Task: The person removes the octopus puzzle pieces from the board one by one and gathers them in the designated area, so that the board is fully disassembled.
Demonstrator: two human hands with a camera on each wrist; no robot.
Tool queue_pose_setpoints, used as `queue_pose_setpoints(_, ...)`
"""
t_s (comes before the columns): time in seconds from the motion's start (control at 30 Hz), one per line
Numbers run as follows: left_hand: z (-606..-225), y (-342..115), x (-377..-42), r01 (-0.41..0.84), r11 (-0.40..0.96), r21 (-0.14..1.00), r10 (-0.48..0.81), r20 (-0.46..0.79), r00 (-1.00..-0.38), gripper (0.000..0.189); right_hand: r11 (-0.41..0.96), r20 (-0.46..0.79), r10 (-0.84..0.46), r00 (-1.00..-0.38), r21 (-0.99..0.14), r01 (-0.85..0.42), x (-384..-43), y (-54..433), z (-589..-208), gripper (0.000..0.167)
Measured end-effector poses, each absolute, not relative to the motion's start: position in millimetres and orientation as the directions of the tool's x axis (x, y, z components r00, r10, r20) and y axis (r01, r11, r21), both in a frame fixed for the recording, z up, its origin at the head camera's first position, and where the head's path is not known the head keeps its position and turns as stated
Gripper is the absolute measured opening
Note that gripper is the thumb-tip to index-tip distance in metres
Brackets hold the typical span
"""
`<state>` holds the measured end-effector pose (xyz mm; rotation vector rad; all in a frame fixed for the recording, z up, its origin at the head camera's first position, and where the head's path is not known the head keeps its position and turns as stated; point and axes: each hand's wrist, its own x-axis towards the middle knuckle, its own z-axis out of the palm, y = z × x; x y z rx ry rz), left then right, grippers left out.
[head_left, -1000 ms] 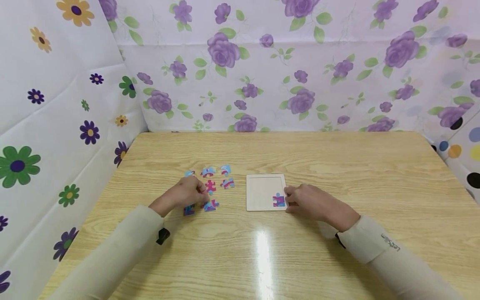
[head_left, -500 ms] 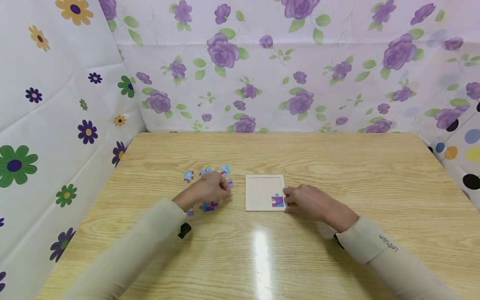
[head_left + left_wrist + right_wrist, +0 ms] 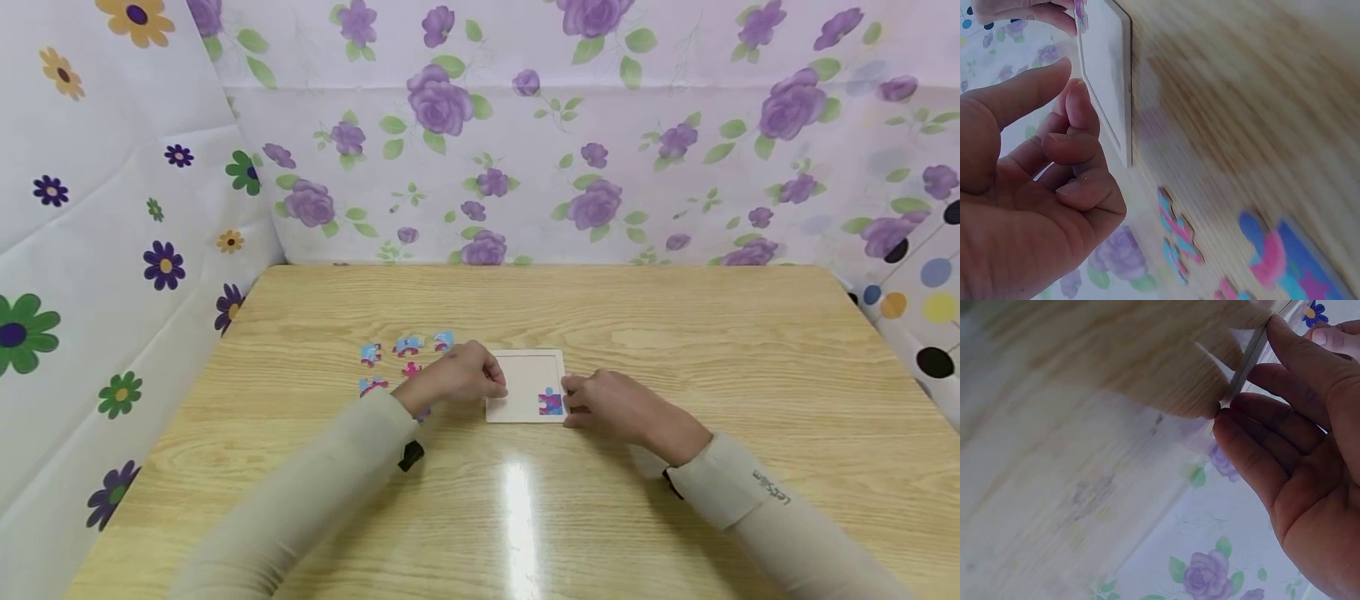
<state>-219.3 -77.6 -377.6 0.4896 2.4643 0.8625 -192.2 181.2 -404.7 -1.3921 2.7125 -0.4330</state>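
A square, pale puzzle tray (image 3: 517, 375) lies on the table, with one pink, purple and blue puzzle piece (image 3: 550, 403) in its lower right corner. My left hand (image 3: 471, 371) is over the tray's left side, fingers loosely curled. In the left wrist view, nothing shows between the thumb and index finger of that hand (image 3: 1054, 169). My right hand (image 3: 611, 404) holds the tray's right edge by the fingertips. The right wrist view shows the thumb and fingertips of this hand (image 3: 1310, 437) along the tray's thin edge (image 3: 1249, 359).
Several loose puzzle pieces (image 3: 408, 344) lie left of the tray, some hidden under my left hand and forearm. The wooden table (image 3: 675, 317) meets flowered cloth (image 3: 525, 175) at the back and a flowered sheet (image 3: 112, 250) on the left.
My left hand has moved right from the loose pieces to the tray's left side. My right hand stays at the tray's right edge; the piece in the tray has not moved within it.
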Motion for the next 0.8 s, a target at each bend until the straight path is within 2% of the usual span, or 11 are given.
queue_pose_setpoints(0.47, -387, -46, -226, 0.172, 0.733, 0.658, 0.485, -0.330, -0.810, 0.004, 0.537, 0.105, -0.811, -0.576, -0.260, -0.803, -194, 182, -404, 0.031)
queue_pose_setpoints(0.8, -395, -27, -221, 0.245, 0.723, 0.646, 0.523, -0.281, -0.805, 0.003, 0.539, 0.111, -0.805, -0.583, -0.276, -0.796, -195, 183, -407, 0.035)
